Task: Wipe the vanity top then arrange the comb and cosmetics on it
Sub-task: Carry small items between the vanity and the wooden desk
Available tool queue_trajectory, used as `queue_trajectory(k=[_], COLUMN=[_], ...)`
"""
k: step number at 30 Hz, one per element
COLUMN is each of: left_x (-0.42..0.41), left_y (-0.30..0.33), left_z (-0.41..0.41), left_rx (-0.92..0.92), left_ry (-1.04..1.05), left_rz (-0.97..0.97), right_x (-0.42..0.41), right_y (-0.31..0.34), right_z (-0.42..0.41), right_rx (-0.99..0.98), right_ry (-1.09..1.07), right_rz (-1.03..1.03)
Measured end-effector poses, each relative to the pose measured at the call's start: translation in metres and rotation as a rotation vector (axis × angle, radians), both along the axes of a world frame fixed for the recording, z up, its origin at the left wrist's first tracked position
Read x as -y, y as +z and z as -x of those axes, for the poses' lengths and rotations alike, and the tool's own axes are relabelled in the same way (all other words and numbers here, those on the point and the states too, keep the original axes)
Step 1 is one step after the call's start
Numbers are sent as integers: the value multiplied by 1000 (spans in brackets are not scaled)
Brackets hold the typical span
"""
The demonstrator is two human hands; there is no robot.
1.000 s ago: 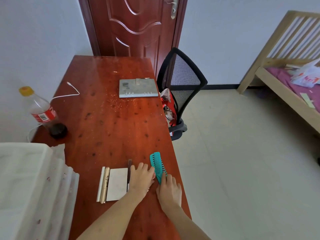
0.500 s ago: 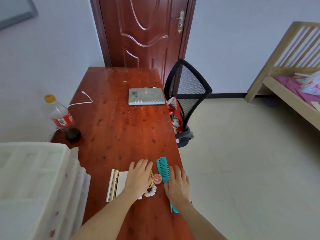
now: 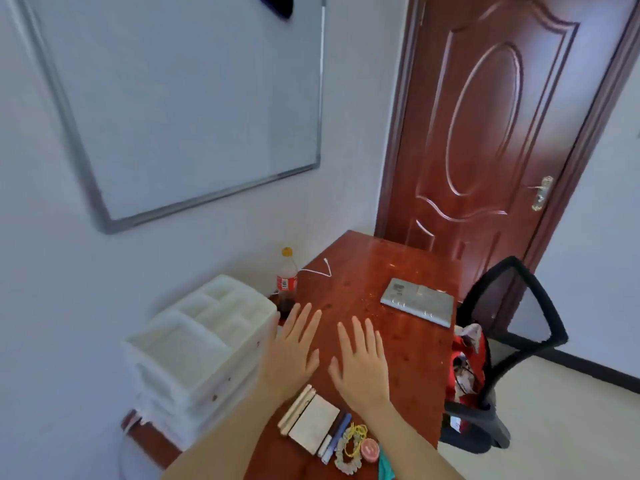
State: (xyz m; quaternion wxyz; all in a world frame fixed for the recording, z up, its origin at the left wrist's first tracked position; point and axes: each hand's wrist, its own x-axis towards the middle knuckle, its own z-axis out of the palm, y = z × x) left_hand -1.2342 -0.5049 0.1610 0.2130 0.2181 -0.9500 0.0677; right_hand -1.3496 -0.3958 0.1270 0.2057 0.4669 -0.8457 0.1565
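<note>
Hovering over a red-brown vanity top (image 3: 408, 341), two bare hands spread flat with straight fingers, holding nothing. From left: white plastic drawers (image 3: 194, 344), a cola bottle (image 3: 286, 282), the left hand (image 3: 291, 355), then the right hand (image 3: 362, 365). Near the front edge lie a white compact (image 3: 313, 427), pencils (image 3: 336, 436), a small pink jar (image 3: 369, 449) and the teal comb (image 3: 385, 469), partly hidden under the right forearm.

Red-brown table (image 3: 408, 344) under me, speckled dark.
Teal comb (image 3: 385, 470), pink round tin (image 3: 370, 449), yellow hair tie (image 3: 358, 433), white palette (image 3: 313, 427).
</note>
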Motion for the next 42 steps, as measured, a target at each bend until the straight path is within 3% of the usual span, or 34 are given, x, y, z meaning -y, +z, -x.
queue_trajectory(k=[8, 13, 18, 28, 36, 42], left_x=[-7, -52, -147, -405, -582, -668], left_y=[80, 121, 153, 166, 127, 81], left_z=[-173, -345, -529, -782, -889, -952], left_rx=[-60, -82, -62, 68, 142, 47], left_ry=[468, 852, 1247, 1825, 2198, 2505], left_rz=[196, 319, 378, 423, 337, 156], right_x=[55, 69, 43, -111, -265, -362], right_y=[91, 138, 177, 200, 164, 120], right_z=[-127, -281, -459, -783, -974, -1092], right_rx=[-64, -74, -33, 63, 97, 91], right_ry=[449, 767, 1075, 1639, 2073, 2325], right_rz=[116, 198, 259, 329, 195, 87])
